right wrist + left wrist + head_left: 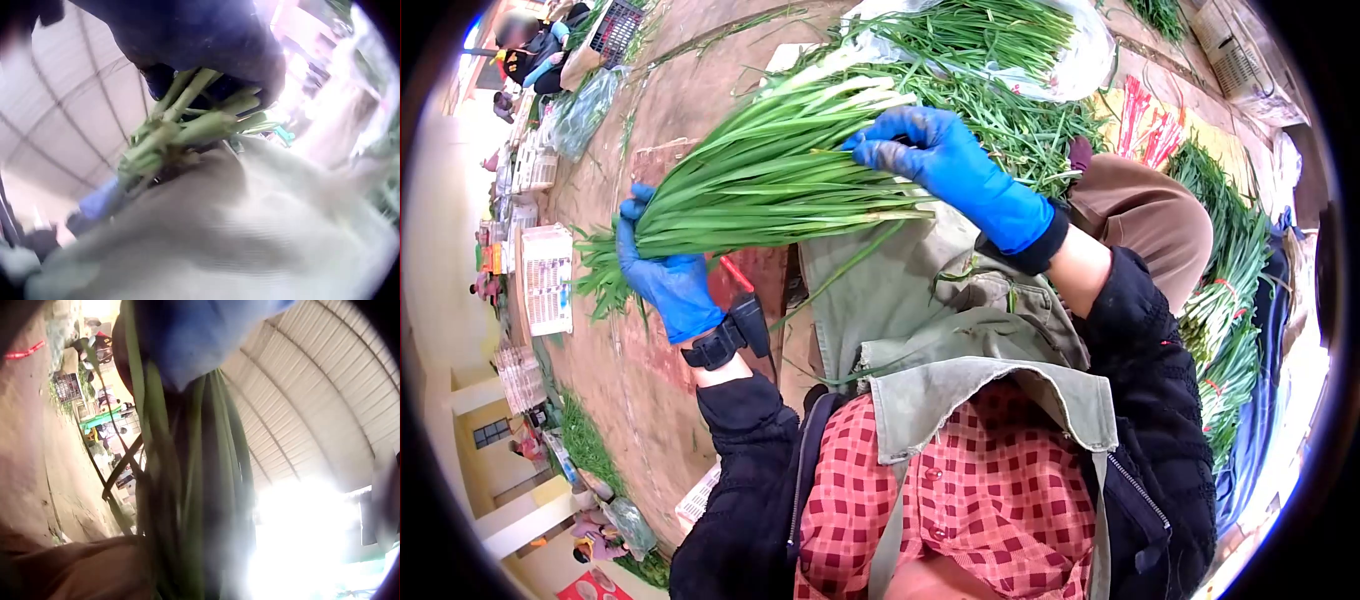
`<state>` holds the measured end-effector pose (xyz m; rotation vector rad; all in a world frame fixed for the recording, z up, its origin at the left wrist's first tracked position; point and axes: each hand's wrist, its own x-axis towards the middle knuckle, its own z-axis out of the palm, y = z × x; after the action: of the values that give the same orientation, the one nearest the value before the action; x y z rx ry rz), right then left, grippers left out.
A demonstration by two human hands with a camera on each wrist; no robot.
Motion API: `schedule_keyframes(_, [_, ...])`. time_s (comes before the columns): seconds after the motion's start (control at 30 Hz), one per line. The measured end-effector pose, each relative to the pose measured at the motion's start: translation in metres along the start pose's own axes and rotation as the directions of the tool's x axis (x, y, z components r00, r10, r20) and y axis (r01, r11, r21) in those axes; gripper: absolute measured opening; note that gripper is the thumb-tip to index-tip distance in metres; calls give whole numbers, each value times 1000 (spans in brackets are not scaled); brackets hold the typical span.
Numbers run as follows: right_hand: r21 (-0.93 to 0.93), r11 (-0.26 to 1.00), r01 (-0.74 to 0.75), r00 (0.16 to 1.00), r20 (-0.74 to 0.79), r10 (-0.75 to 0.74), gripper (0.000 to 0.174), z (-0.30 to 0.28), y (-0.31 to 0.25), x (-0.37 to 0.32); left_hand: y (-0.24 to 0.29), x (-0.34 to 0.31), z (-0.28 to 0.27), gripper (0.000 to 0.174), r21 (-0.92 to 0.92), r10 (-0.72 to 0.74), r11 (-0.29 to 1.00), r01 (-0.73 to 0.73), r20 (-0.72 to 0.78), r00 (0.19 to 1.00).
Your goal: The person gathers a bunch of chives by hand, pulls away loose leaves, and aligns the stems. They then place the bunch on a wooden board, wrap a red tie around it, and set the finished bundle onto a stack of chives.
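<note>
A thick bunch of garlic chives (770, 185) lies across both blue-gloved hands above the lap. My left hand (662, 270) grips it around the leafy end, with the leaf tips hanging out beyond the fingers. Over at the pale stem end, my right hand (960, 165) pinches stalks between thumb and fingers. The right wrist view shows the cut stem ends (181, 134) sticking out beneath that glove. Long leaves (194, 487) trail below the left glove in the left wrist view. One loose leaf (840, 270) droops from the bunch toward the apron (990, 400).
More chives (1000, 40) lie on a plastic sheet (1090, 60) at the back. Red ties (1145, 125) sit on yellow material, and tied bundles (1220, 310) are stacked at the right. A red-handled tool (737, 273) is near my left wrist. White crates (548, 280) stand at the left.
</note>
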<state>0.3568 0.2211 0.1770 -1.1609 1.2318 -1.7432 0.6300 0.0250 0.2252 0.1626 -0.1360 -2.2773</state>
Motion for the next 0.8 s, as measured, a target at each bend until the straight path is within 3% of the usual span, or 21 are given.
schedule_keyframes(0.03, [87, 996, -32, 999, -24, 35, 16, 1, -1, -1, -12, -4, 8, 16, 97, 72, 993, -72, -1, 997])
schedule_keyframes(0.07, [-32, 998, -48, 999, -9, 48, 17, 1, -3, 1, -18, -7, 13, 17, 191, 141, 972, -139, 2, 990])
schedule_keyframes(0.13, [-275, 958, -79, 997, 3, 83, 18, -2, -6, 2, -11, -5, 8, 20, 188, 142, 972, -143, 23, 990])
schedule_keyframes(0.3, [-8, 1000, -18, 972, 234, 19, 22, -3, 2, 2, -9, -6, 8, 21, 242, 158, 955, -171, 73, 985])
schedule_keyframes(0.43, [-59, 990, -126, 909, 392, 139, 20, -11, -10, 1, -17, -9, 17, 21, 183, 77, 978, -100, 128, 989])
schedule_keyframes(0.53, [46, 973, -227, 954, 213, 212, 19, -11, -14, 2, -23, -12, 23, 22, 269, 150, 947, -174, 110, 983])
schedule_keyframes(0.57, [237, 949, -207, 974, 144, 176, 18, -10, -8, 4, -26, -12, 25, 22, 302, 168, 934, -193, 108, 980])
schedule_keyframes(0.6, [351, 897, -269, 962, 49, 269, 21, -10, -11, 3, -27, -13, 27, 23, 334, 185, 919, -210, 105, 977])
schedule_keyframes(0.67, [353, 910, -216, 972, -7, 233, 22, -14, 1, 7, -26, -13, 27, 19, 255, 111, 959, -119, 45, 993])
schedule_keyframes(0.7, [397, 894, -206, 967, -59, 248, 22, -14, 3, 6, -23, -13, 28, 17, 214, 74, 974, -76, 18, 997])
schedule_keyframes(0.77, [480, 858, -180, 945, -157, 286, 23, -18, 5, 4, -4, -6, 8, 12, 313, 99, 946, -85, -31, 995])
schedule_keyframes(0.8, [645, 746, -164, 896, -219, 386, 23, -27, 4, 5, 4, -4, -2, 11, 357, 115, 930, -89, -53, 992])
